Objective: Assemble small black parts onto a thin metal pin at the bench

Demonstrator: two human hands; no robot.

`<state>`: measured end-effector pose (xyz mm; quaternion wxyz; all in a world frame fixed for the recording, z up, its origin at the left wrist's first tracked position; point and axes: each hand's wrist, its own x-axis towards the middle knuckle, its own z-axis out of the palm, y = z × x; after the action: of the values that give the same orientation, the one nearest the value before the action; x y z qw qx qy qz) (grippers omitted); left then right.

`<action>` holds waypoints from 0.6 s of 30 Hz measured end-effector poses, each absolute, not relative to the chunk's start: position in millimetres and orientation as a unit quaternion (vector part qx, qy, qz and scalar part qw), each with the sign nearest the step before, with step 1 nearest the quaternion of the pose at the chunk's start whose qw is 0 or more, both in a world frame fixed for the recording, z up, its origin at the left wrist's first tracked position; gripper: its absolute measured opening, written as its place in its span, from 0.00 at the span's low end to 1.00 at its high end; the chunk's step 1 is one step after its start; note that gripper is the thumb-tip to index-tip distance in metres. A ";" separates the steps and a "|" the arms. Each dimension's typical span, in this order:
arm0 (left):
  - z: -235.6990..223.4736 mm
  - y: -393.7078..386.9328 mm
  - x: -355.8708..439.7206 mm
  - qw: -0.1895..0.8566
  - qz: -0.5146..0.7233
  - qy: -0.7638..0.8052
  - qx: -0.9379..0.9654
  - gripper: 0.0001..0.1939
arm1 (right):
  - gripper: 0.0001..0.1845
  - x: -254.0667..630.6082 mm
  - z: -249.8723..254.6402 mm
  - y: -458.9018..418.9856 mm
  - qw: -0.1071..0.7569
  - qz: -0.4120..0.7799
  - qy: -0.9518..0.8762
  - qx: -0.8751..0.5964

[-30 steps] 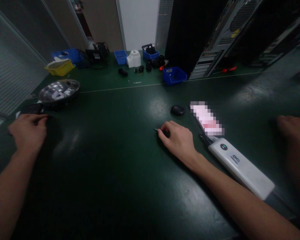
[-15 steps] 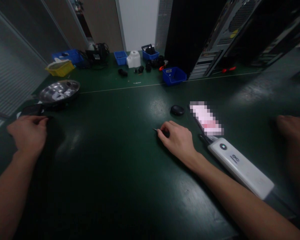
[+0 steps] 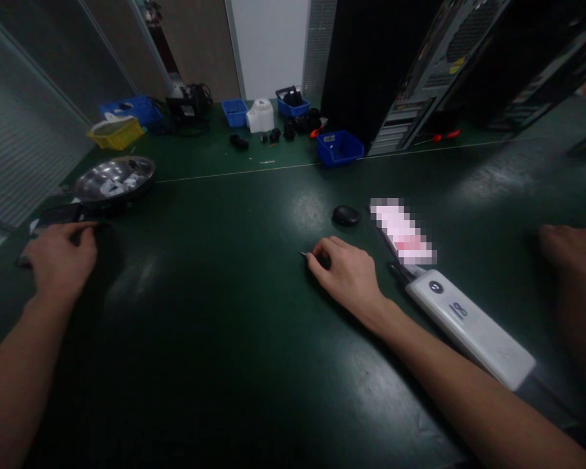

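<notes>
At the left side of the table my left hand lies low, its forefinger stretched out and a gap between forefinger and thumb. A small dark patch by the fingertip is too dim to name. Near that hand are a flat dark object and a metal bowl with white pieces inside. My right hand rests mid-table, thumb and forefinger closed on a slim pointed tool; only its tip sticks out to the left. Beyond this hand sits a black mouse-shaped object.
Right of my right hand lie a white power-bank-like box marked 18 and a blurred-out screen. Another person's hand is at the right edge. Blue bins, a yellow basket and computer cases line the back.
My left hand has shifted slightly right, and its forefinger has straightened away from the thumb. My right hand and its tool have stayed in place.
</notes>
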<state>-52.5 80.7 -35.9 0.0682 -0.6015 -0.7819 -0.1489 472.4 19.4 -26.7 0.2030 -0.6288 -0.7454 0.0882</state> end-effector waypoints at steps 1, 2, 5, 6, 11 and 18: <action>-35.8 81.6 -53.3 0.068 -0.152 -0.782 -0.601 0.32 | 0.11 472.5 -26.7 19.4 0.204 0.089 -0.746 -0.628; -35.8 82.4 -54.1 0.073 -0.156 -0.781 -0.600 0.31 | 0.11 472.5 -26.6 19.4 0.205 0.090 -0.746 -0.627; -35.9 84.0 -55.4 0.059 -0.161 -0.786 -0.594 0.30 | 0.11 472.5 -26.5 19.5 0.203 0.091 -0.746 -0.628; -35.6 84.3 -55.5 0.043 -0.160 -0.790 -0.590 0.30 | 0.11 472.5 -26.4 19.5 0.203 0.092 -0.745 -0.628; -32.4 85.4 -54.3 -0.017 -0.163 -0.802 -0.574 0.30 | 0.11 472.5 -26.9 19.5 0.202 0.093 -0.746 -0.627; -36.4 89.7 -60.8 -0.041 -0.195 -0.824 -0.530 0.28 | 0.11 472.3 -27.6 20.2 0.196 0.088 -0.748 -0.628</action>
<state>-60.8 89.7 -36.4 -0.0406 -0.5303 -0.8241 -0.1948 472.3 20.2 -27.6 0.1956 -0.6284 -0.7477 0.0883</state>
